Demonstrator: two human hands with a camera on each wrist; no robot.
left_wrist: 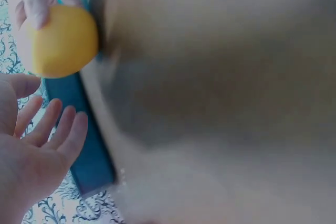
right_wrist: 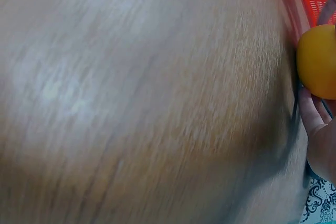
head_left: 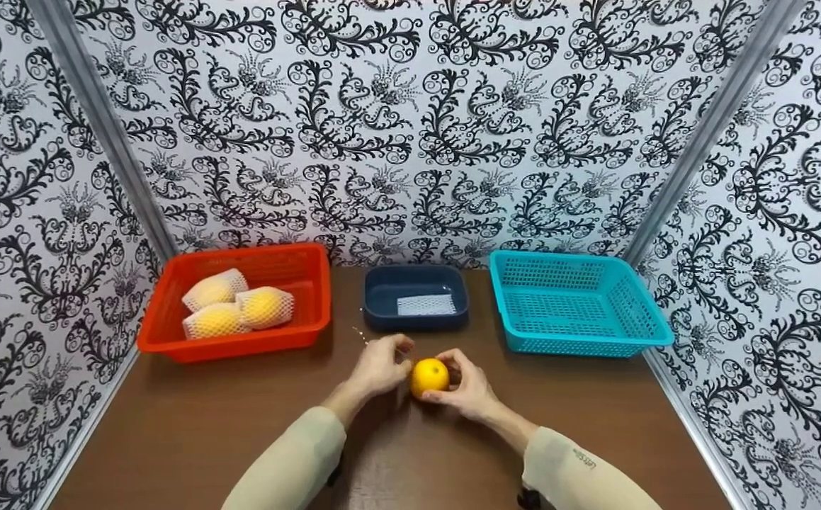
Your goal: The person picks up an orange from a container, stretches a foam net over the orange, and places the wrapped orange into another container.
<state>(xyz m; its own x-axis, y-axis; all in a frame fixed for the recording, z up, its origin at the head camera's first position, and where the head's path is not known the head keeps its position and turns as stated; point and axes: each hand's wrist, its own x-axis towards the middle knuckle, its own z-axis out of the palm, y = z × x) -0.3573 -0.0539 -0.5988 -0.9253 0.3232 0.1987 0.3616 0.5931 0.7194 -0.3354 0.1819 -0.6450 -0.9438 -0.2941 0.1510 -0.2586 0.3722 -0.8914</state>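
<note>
My right hand (head_left: 472,388) holds a bare orange (head_left: 430,377) over the table in the head view, thumb and fingers around its right side. Just left of the fruit is my left hand (head_left: 382,365), and in the left wrist view its fingers (left_wrist: 67,132) are loosely bent with nothing in them, close under the orange (left_wrist: 65,43). The right wrist view catches only part of the orange (right_wrist: 316,61) and of the right hand (right_wrist: 321,142) at its right edge. Behind the hands, a dark blue tray (head_left: 416,322) contains a white foam net sleeve (head_left: 427,305).
At the back left, a red basket (head_left: 240,347) holds three yellow fruits in white foam nets (head_left: 266,307). A turquoise basket (head_left: 587,347) stands at the back right. Patterned walls (head_left: 396,142) enclose the brown table (head_left: 417,460) on three sides.
</note>
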